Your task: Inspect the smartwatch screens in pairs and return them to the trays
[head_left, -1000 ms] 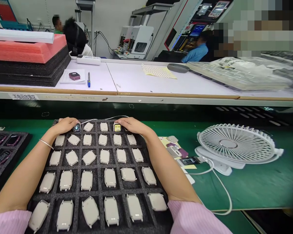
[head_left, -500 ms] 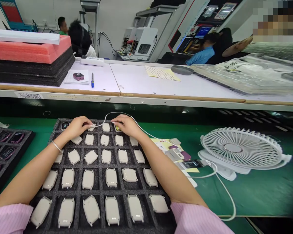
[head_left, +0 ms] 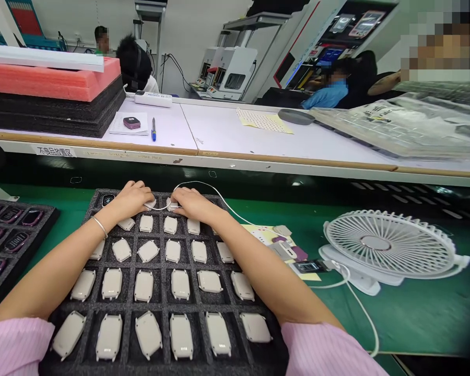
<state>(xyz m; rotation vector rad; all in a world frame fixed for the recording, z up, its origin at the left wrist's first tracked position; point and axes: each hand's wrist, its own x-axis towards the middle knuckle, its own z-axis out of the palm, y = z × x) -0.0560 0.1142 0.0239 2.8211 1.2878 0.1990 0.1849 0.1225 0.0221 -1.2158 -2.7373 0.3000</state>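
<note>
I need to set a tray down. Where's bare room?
Green mat right of the cable, below the fan, is bare. The bench also has room between the pen and dotted sheet. Crowded: the foam tray under the left hand and right hand, and the papers beside it.

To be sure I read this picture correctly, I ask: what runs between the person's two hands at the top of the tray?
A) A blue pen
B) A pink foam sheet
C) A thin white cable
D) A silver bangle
C. A thin white cable arcs between the left hand and the right hand, at the top row of white watch bodies in the black foam tray.
</note>
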